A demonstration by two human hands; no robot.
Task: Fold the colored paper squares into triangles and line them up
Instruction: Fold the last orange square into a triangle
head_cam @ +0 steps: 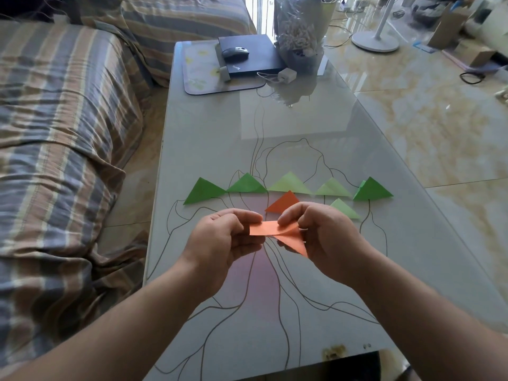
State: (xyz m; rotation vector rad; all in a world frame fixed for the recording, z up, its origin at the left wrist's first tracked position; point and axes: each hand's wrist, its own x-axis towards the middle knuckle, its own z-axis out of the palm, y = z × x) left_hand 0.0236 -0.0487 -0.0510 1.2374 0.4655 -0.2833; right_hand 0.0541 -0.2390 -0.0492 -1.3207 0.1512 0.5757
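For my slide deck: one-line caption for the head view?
Both hands fold an orange paper above a row of green triangles.

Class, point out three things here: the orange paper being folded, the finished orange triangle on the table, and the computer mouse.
orange paper (264,229), head view, flat upper flap
orange triangle (284,202), head view, middle of its face
computer mouse (235,52), head view, its top

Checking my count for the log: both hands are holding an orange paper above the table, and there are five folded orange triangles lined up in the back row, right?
Not quite. The head view shows the back row's five triangles are green, not orange. Both hands, left and right, do hold the orange paper above the table.
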